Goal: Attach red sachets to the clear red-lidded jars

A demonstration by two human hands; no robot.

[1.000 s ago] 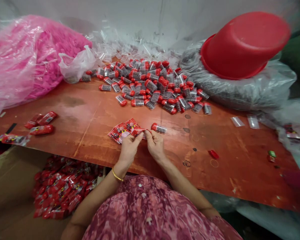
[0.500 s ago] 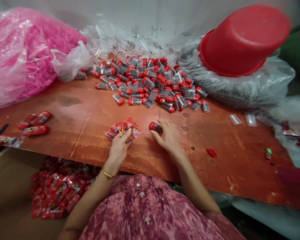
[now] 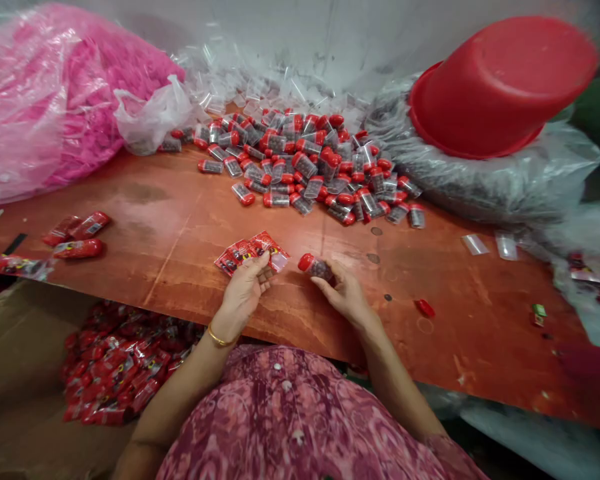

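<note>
My left hand (image 3: 244,291) pinches a small fan of flat, red printed plastic sleeves (image 3: 241,253) between thumb and fingers, just over the table (image 3: 180,267). In my right hand (image 3: 349,293) is a small clear bottle (image 3: 320,268) with a rounded red cap and dark contents. It lies tilted, cap end toward the sleeves, with a narrow gap between them. Behind both hands spreads a heap of similar red-capped bottles (image 3: 305,167). Three bottles in red printed wrapping (image 3: 77,249) lie to the left.
An upturned red tub (image 3: 500,87) rests on a plastic bag (image 3: 470,180) at the back right. A big bag of pink pieces (image 3: 80,87) stands at the left. Below the table edge, a cardboard box (image 3: 20,373) holds many wrapped bottles (image 3: 120,373). A red cap (image 3: 425,308) lies at right.
My right hand has drawn slightly toward me, and the bottle in it shows more of its clear body. My left hand still holds the sleeves. The whole view has shifted a little.
</note>
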